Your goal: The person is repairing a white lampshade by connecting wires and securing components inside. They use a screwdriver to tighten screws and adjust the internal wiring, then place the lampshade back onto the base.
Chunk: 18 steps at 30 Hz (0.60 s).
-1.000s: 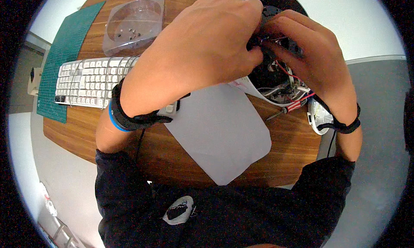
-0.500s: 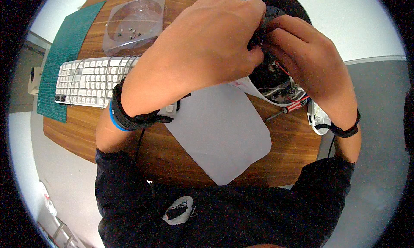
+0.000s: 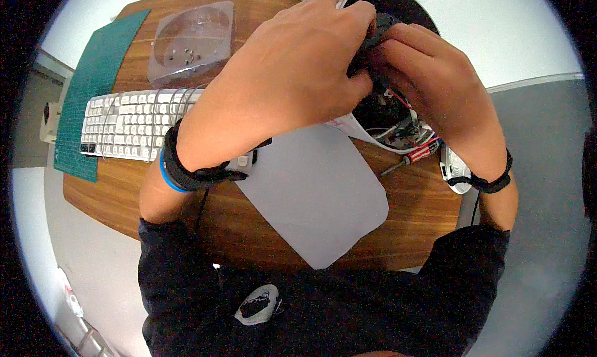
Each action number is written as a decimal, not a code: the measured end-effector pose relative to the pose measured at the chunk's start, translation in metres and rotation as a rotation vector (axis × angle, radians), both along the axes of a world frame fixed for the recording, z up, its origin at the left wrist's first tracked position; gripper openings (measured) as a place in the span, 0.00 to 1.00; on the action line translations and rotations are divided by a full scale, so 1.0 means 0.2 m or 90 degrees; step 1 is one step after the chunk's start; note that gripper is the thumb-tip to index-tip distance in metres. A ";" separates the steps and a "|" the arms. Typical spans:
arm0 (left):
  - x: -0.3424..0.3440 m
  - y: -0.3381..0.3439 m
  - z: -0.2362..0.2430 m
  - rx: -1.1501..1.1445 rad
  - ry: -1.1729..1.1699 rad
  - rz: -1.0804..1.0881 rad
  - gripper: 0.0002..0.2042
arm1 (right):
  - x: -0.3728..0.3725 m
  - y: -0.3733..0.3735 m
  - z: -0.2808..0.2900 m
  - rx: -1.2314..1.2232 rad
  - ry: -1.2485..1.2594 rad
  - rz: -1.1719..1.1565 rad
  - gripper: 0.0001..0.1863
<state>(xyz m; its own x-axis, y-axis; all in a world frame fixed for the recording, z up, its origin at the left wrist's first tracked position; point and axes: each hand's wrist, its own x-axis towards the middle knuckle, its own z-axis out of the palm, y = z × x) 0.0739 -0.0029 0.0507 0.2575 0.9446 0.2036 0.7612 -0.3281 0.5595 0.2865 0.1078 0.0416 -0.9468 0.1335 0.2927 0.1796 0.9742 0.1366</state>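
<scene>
Both my hands are at the far right of the table, over a round white-rimmed housing [image 3: 365, 132] with a dark inside. My left hand [image 3: 311, 59] is closed round a black part [image 3: 384, 22], its fingertips largely hidden. From the other side, the fingers of my right hand [image 3: 438, 77] are bent and pressed against the same black part. What kind of part it is cannot be made out. Below it, loose wires [image 3: 407, 122] and small components show inside the housing. A screwdriver [image 3: 424, 151] with a red striped handle lies against the housing's near side.
A clear plastic tray [image 3: 227, 27] with several small screws stands at the back left. Left of it lies a green cutting mat [image 3: 102, 65], partly under a white keyboard [image 3: 124, 124] wound with cable. A grey sheet [image 3: 317, 195] covers the middle. A white device [image 3: 457, 170] sits by my right wrist.
The black part and my hands have shifted slightly left. Both hands keep their hold, and the view has moved a little.
</scene>
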 end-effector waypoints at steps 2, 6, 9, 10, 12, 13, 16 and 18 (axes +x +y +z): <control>0.00 0.00 -0.01 0.011 0.001 0.004 0.19 | -0.01 -0.01 -0.01 0.017 0.025 -0.005 0.14; 0.01 0.00 -0.02 0.031 -0.001 0.008 0.19 | -0.03 -0.04 -0.04 0.047 0.056 -0.015 0.13; 0.01 -0.01 -0.02 0.039 -0.006 0.010 0.19 | -0.03 -0.06 -0.03 0.063 0.058 -0.031 0.12; 0.01 -0.01 -0.02 0.039 -0.009 0.007 0.20 | -0.03 -0.07 -0.02 0.057 0.042 -0.041 0.12; 0.01 -0.01 -0.01 0.034 -0.009 0.002 0.20 | -0.03 -0.06 -0.01 0.051 0.017 -0.050 0.12; 0.00 -0.01 -0.01 0.029 -0.007 0.001 0.20 | -0.02 -0.06 -0.01 0.035 0.014 -0.040 0.12; 0.00 -0.02 0.00 0.014 -0.001 0.009 0.20 | -0.02 -0.02 0.00 -0.029 0.027 -0.009 0.12; 0.00 -0.02 0.00 0.005 -0.006 0.015 0.20 | -0.01 0.00 0.00 -0.076 0.004 -0.030 0.12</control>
